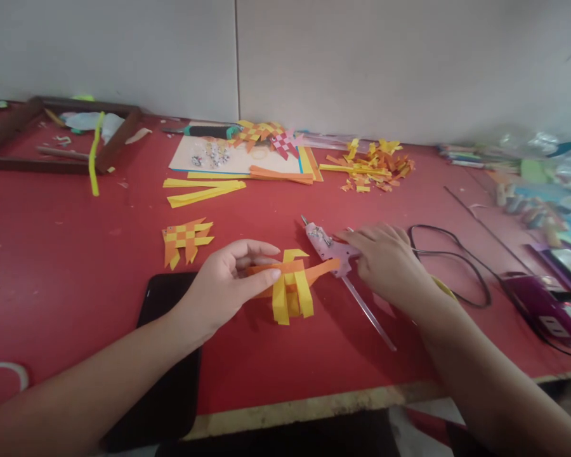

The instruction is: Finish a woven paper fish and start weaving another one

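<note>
My left hand point(240, 273) pinches a partly woven piece of orange and yellow paper strips point(292, 285) between thumb and fingers, just above the table. Several yellow ends hang down, and an orange strip points right. My right hand point(385, 257) lies over the handle of a pink hot glue gun point(320, 241), its fingers bent around it and partly hidden. A clear glue stick point(368, 314) juts from the gun's rear toward the front edge. Left of my left hand lies a finished woven paper fish point(188, 238) in orange and yellow.
A black phone point(155, 374) lies under my left forearm. Behind are yellow paper strips point(204, 190), a white sheet point(240, 164) with small googly eyes, and a pile of paper scraps point(378, 166). A cord point(457, 251) loops near a purple power strip point(547, 304). A brown frame point(35, 166) stands far left.
</note>
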The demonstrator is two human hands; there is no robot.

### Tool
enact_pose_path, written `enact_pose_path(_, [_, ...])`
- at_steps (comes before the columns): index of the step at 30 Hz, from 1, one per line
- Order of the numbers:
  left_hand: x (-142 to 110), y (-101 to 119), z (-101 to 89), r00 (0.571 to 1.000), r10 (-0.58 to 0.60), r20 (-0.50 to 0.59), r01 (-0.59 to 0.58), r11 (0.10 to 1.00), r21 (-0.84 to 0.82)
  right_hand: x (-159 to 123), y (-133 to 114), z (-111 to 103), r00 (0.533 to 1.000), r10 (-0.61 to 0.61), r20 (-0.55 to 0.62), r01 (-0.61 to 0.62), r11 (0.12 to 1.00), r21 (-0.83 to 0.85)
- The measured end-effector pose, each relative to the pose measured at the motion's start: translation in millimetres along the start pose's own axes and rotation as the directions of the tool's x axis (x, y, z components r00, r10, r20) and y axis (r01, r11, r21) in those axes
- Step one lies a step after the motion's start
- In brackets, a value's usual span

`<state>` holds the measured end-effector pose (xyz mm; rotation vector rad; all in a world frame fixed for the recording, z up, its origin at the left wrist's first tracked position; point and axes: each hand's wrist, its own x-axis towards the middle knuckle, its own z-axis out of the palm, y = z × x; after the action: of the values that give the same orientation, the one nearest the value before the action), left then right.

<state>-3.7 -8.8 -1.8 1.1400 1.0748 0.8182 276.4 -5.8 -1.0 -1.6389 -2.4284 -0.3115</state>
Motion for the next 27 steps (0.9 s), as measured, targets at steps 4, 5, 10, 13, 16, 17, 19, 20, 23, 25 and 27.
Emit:
enact_pose_path(4, [0.7, 1.0, 1.9, 0.997, -0.037, 0.06, 0.034, 0.999, 0.039, -0.2, -17.2, -17.7, 0.919, 0.104, -0.382, -0.049, 0.987, 0.151])
enact_pose_path(5, [1.0, 0.9, 2.3, 0.995, -0.047, 0.084, 0.043, 0.998, 0.056, -0.4, -25.0, -23.4, 0.889, 0.127, -0.439, -0.022, 0.971, 0.237])
enact_pose_path(10, [2.5, 0.0, 4.5, 0.983, -0.054, 0.178, 0.043, 0.997, 0.064, 0.7, -61.7, -34.3, 0.949, -0.074, -0.306, 0.221, 0.848, 0.481])
enact_pose_path(13, [1.8, 0.8, 5.5, 0.98, -0.068, 0.189, 0.065, 0.998, 0.021, 2.3, -70.3, -27.6, 0.954, -0.096, -0.285, 0.239, 0.816, 0.527])
enact_pose_path(16, [0.1, 2.0, 5.7, 0.973, -0.127, 0.192, 0.123, 0.992, 0.036, 3.0, -71.0, -22.6, 0.944, -0.117, -0.31, 0.283, 0.772, 0.569])
enact_pose_path(17, [-0.4, 2.3, 5.5, 0.969, -0.145, 0.2, 0.136, 0.989, 0.059, 3.1, -70.8, -22.1, 0.94, -0.122, -0.318, 0.294, 0.76, 0.579])
enact_pose_path(19, [-1.2, 3.2, 5.1, 0.961, -0.169, 0.219, 0.15, 0.983, 0.103, 3.4, -70.7, -22.3, 0.933, -0.129, -0.336, 0.315, 0.742, 0.592])
enact_pose_path(20, [-1.4, 3.7, 4.9, 0.958, -0.176, 0.227, 0.153, 0.981, 0.115, 3.7, -70.9, -22.6, 0.927, -0.136, -0.348, 0.331, 0.732, 0.595])
enact_pose_path(23, [-0.8, 5.8, 4.7, 0.955, -0.194, 0.223, 0.173, 0.978, 0.113, 4.4, -71.8, -22.4, 0.911, -0.176, -0.374, 0.381, 0.708, 0.595])
enact_pose_path(25, [0.1, 7.1, 4.5, 0.953, -0.215, 0.212, 0.197, 0.975, 0.105, 4.3, -71.7, -21.1, 0.896, -0.216, -0.389, 0.419, 0.705, 0.572])
enact_pose_path(27, [1.0, 7.5, 4.0, 0.951, -0.231, 0.208, 0.218, 0.972, 0.084, 3.7, -70.9, -19.3, 0.876, -0.258, -0.408, 0.457, 0.714, 0.531])
